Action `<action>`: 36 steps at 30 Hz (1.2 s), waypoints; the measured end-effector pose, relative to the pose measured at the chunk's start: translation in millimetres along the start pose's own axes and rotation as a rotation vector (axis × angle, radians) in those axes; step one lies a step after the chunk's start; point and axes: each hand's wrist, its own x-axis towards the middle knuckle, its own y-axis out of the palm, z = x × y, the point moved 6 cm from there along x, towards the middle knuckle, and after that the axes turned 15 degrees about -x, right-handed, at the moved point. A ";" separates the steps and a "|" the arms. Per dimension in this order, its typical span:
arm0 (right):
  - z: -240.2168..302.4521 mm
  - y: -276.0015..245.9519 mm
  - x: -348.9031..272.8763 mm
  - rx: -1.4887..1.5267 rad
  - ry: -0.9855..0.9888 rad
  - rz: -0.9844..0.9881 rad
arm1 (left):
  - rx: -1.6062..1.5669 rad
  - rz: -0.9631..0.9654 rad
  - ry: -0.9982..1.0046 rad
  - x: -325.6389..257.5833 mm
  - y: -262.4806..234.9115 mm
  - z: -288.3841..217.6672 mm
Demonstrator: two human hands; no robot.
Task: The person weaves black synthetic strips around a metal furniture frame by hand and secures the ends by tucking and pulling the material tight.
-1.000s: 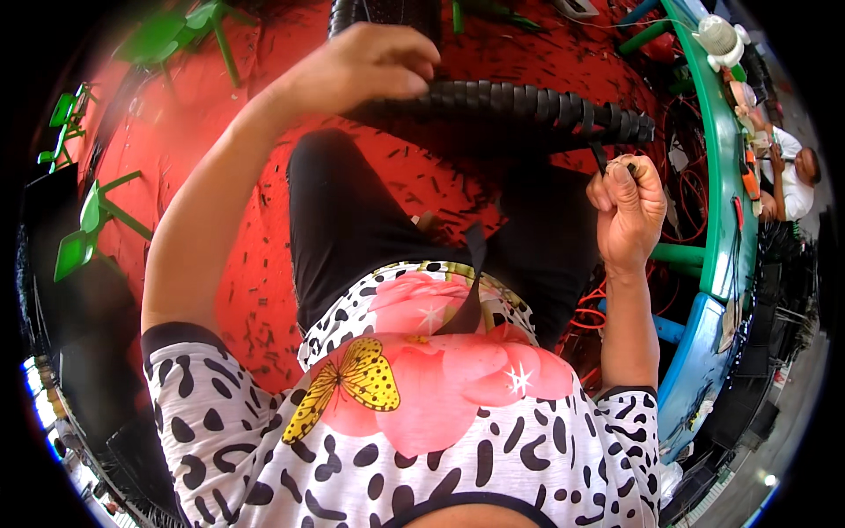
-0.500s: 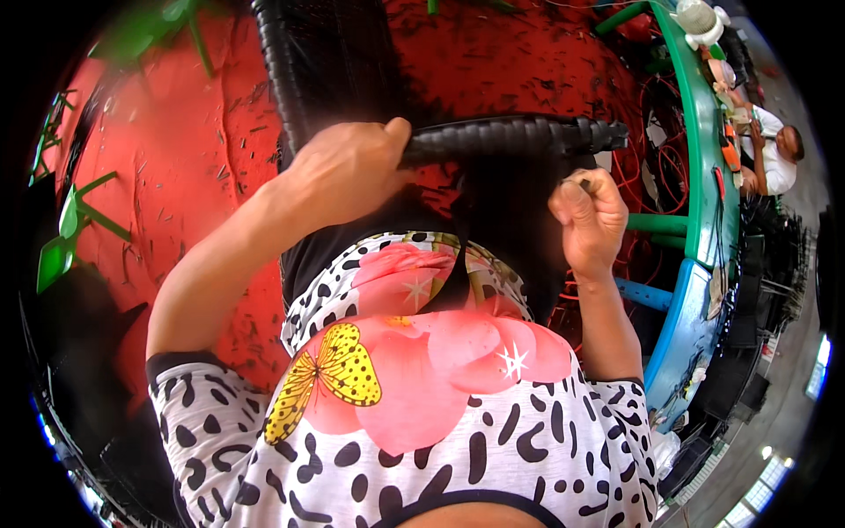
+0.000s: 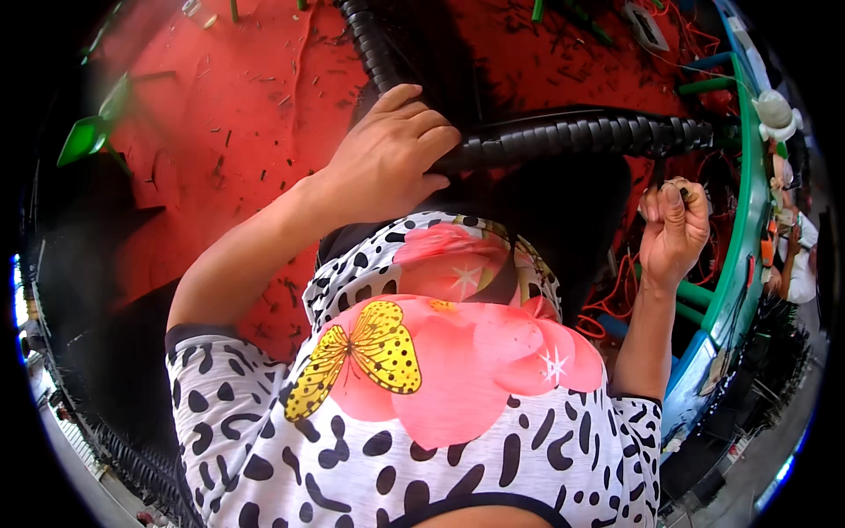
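Across my lap lies a frame wound with overlapping black flat strips, looking like woven plastic rattan. One wrapped bar runs up and away from the corner, and another reaches to the right. My left hand is closed over the frame at that corner, its fingers curled across the bar and part of the grip hidden. Below the right bar's far end, my right hand is pinched on a narrow black strip that leads up to the wrapping.
Red sheeting strewn with dark scraps covers the floor. A green-edged bench curves along the right, with a white round-topped object on it. Red cords tangle beneath. Green legs stand at left. Another person sits beyond the bench.
My right hand has moved right, to below the far end of the bar, with the strip now visible above it. My left hand's fingers are spread more across the corner. The whole view has shifted.
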 end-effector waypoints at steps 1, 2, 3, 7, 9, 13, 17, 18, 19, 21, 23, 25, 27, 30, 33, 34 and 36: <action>1.6 -1.9 4.6 -0.025 -0.008 0.006 | -0.007 -0.014 -0.002 -0.3 1.0 -0.4; 4.1 -3.2 8.1 -0.052 -0.016 0.012 | -0.014 -0.028 -0.013 -0.4 1.9 -0.7; 6.9 -3.3 10.1 -0.067 -0.016 0.019 | -0.025 -0.040 -0.020 -0.4 3.0 -0.2; 40.7 -2.8 20.0 -0.626 -0.209 -0.010 | -0.040 -0.105 0.012 -0.3 8.2 1.1; 78.0 9.1 20.8 -1.318 -0.581 -0.099 | 0.005 -0.166 0.043 2.8 8.1 0.9; 102.1 67.0 20.2 -1.192 -0.768 0.127 | -0.013 -0.227 0.063 6.3 15.0 1.2; 64.1 140.3 26.1 -1.184 -0.709 0.678 | -0.022 -0.286 0.054 9.7 10.5 -5.0; 54.5 143.9 28.5 -1.160 -0.750 0.679 | -0.053 -0.321 0.050 10.5 8.6 -6.6; 52.3 142.3 28.1 -1.165 -0.752 0.688 | -0.058 -0.329 0.048 13.6 7.1 -10.7; 47.7 138.5 28.5 -1.195 -0.716 0.727 | -0.099 -0.291 -0.054 21.9 8.3 -14.9; 52.7 138.3 32.2 -1.173 -0.751 0.704 | -0.049 -0.302 -0.030 26.7 14.1 -14.9; 46.1 127.3 34.5 -1.158 -0.706 0.777 | 0.014 -0.271 -0.042 36.0 28.3 -15.1; 43.8 120.1 40.5 -1.161 -0.702 0.761 | 0.013 -0.308 -0.009 43.8 30.1 -18.1; 42.3 115.1 54.7 -1.124 -0.714 0.744 | 0.024 -0.343 0.008 55.4 23.9 -14.5; 38.9 110.9 72.9 -1.129 -0.715 0.689 | -0.001 -0.378 -0.004 67.3 17.1 -6.1; 38.9 108.8 79.0 -1.148 -0.706 0.664 | -0.049 -0.375 -0.056 72.6 13.1 -3.6; 35.7 104.4 90.8 -1.132 -0.608 0.680 | -0.029 -0.427 0.030 81.5 9.6 -0.2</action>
